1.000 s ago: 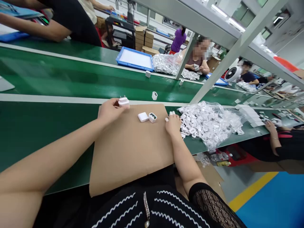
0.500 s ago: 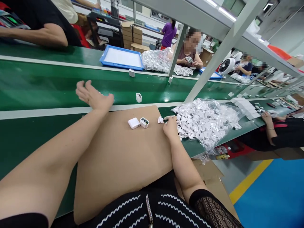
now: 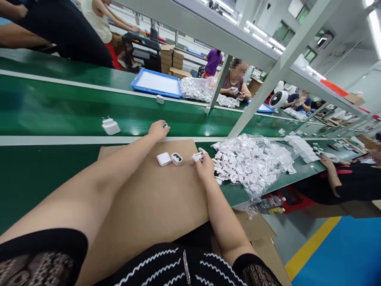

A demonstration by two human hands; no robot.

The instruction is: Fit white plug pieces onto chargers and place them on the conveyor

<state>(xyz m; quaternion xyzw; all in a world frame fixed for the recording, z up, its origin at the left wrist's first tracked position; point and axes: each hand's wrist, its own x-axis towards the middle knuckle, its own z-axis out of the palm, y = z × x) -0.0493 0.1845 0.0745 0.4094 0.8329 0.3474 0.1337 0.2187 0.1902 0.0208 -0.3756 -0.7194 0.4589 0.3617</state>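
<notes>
My right hand (image 3: pixel 204 169) is closed to a tight pinch, its fingertips nipping a small white plastic piece (image 3: pixel 197 157) just above the cardboard sheet (image 3: pixel 143 206). The piece looks light, stiff and smooth, so it could slip; the firmest hold seems to be across its body, with the fingertips. A clear plastic bag (image 3: pixel 253 159) of loose white parts lies just beyond my right hand. My left hand (image 3: pixel 157 130) is half curled at the far edge of the cardboard, with something small and pale at its fingertips that I cannot make out. Between my hands sit a white square block (image 3: pixel 163 159) and an open white case (image 3: pixel 176 159), side by side. Past my left hand, a white pronged plug (image 3: pixel 110 126) lies on the green conveyor belt (image 3: pixel 59 107).
</notes>
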